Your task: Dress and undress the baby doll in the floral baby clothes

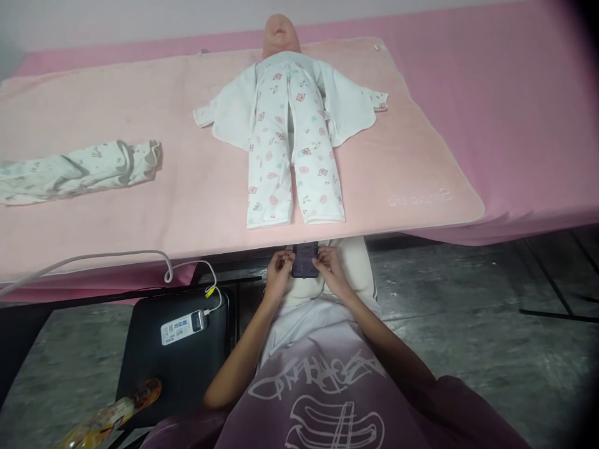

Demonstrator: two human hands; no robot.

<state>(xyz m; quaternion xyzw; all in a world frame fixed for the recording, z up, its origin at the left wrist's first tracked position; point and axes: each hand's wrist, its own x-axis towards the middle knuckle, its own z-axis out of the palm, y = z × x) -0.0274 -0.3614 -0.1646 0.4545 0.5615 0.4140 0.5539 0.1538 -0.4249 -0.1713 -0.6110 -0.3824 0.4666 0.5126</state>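
A dark smartphone [305, 262] is held low over my lap, just below the table edge. My left hand [279, 269] grips its left side and my right hand [331, 269] its right side, both with curled fingers. On the table beyond lies a baby doll [281, 34] on its back, its head at the far side. Printed baby trousers [294, 143] cover its lower body. A white baby top [349, 103] spreads open to both sides underneath, its sleeves stretched outward.
A pink blanket [187, 206] lies over the darker pink tablecloth [505, 112]. Folded printed cloth [79, 171] rests at the left. Beside me, a black stool [187, 374] holds a white power bank [182, 327] with a cable [140, 252] running from it. A bottle [112, 418] stands lower left.
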